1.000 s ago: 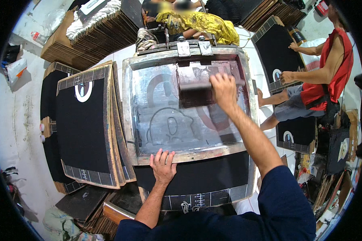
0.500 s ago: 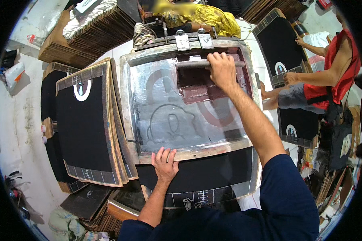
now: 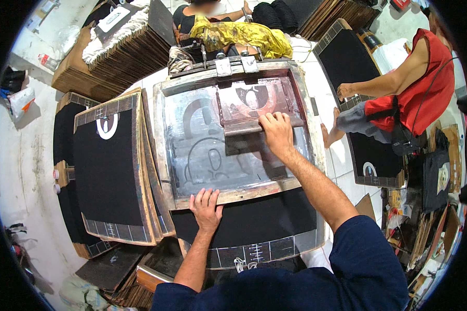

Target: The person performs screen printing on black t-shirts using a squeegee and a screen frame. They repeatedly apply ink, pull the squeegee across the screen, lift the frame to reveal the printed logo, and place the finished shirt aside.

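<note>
My right hand (image 3: 278, 136) is closed round the squeegee (image 3: 244, 127), whose long bar lies across a screen-printing frame (image 3: 159, 124). Dark red ink (image 3: 301, 96) lines the frame's far right corner, and a reddish film covers the mesh behind the squeegee, where a ring-shaped design shows. More stencil outlines mark the grey mesh (image 3: 192, 160). On the frame's near wooden bar lies my left hand (image 3: 206, 210), fingers stretched over the edge. Under the frame, black fabric (image 3: 259, 220) on a board sticks out toward me.
Boards with black fabric (image 3: 109, 176) lean in a stack at left, one with a white ring print. Far left stands a row of boards (image 3: 124, 57). A person in red (image 3: 425, 78) sits at right beside more boards; another sits at the far side near yellow cloth (image 3: 244, 37).
My right hand has drawn the squeegee toward me across the mesh, leaving a reddish film behind it. My left hand stays on the near bar. The person in red has shifted an arm.
</note>
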Available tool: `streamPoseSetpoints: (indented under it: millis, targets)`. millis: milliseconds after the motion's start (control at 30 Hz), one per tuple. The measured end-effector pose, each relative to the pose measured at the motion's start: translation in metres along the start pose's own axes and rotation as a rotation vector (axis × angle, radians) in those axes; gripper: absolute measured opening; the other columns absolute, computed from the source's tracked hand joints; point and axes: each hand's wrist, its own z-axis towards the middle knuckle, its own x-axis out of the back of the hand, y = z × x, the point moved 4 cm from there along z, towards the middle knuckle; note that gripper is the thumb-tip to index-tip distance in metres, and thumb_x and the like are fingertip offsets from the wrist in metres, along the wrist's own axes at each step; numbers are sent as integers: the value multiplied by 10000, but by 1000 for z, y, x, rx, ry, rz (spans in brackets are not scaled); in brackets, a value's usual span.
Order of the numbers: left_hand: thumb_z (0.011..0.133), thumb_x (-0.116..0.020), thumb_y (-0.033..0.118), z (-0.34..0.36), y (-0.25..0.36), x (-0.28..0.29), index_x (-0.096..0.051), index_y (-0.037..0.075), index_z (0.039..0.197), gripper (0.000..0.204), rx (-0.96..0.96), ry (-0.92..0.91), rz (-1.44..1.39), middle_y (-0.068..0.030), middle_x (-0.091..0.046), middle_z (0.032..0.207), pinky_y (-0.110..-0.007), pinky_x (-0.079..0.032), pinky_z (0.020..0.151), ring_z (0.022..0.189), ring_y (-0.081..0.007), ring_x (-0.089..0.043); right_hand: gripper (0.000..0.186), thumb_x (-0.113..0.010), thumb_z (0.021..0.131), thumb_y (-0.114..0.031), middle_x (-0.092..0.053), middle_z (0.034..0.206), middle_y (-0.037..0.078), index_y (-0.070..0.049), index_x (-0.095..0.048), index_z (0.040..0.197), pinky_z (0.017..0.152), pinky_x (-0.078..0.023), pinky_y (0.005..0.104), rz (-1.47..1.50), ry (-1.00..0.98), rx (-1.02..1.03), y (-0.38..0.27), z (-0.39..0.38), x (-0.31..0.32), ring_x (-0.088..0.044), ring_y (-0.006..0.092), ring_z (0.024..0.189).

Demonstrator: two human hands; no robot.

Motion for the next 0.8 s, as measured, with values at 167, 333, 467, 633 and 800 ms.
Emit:
streamPoseSetpoints:
  millis: [167, 333, 467, 633, 800]
  targets:
    - [734, -836, 159, 21, 5, 32, -735, 108, 1195, 474, 58, -82, -189, -56, -697, 1151, -516, -382, 1073, 1137, -288, -613, 232, -783, 851, -126, -709, 1019, 71, -149, -694, 1064, 994, -436, 457, 34, -62, -68, 13, 38, 12, -676, 281, 1058]
    - [729, -843, 126, 33, 13, 50, -745, 94, 1165, 448, 41, -93, -214, -55, -700, 1119, -495, -392, 1033, 1100, -286, -618, 384, -870, 823, -198, -740, 1115, 75, -131, -716, 1168, 951, -468, 506, 85, -239, -24, 34, 79, 17, -680, 313, 1122]
    - [728, -846, 132, 35, 16, 50, -744, 91, 1166, 451, 39, -83, -204, -59, -699, 1114, -496, -391, 1035, 1088, -290, -617, 404, -879, 817, -198, -741, 1133, 83, -131, -717, 1180, 966, -472, 530, 136, -423, 7, 35, 64, 10, -683, 320, 1139]
    - [735, -843, 142, 34, 15, 48, -741, 83, 1163, 444, 61, -103, -207, -62, -699, 1109, -492, -393, 1023, 1072, -292, -615, 458, -877, 816, -209, -757, 1140, 98, -129, -706, 1233, 959, -483, 528, 108, -409, 35, 54, 113, -15, -692, 345, 1135]
    - [746, -847, 166, 34, 19, 49, -740, 84, 1169, 444, 77, -109, -175, -67, -700, 1122, -500, -395, 1043, 1091, -296, -615, 583, -889, 825, -303, -708, 1314, 124, -194, -688, 1361, 1050, -459, 547, 43, -446, 12, 81, 204, -51, -635, 342, 1277]
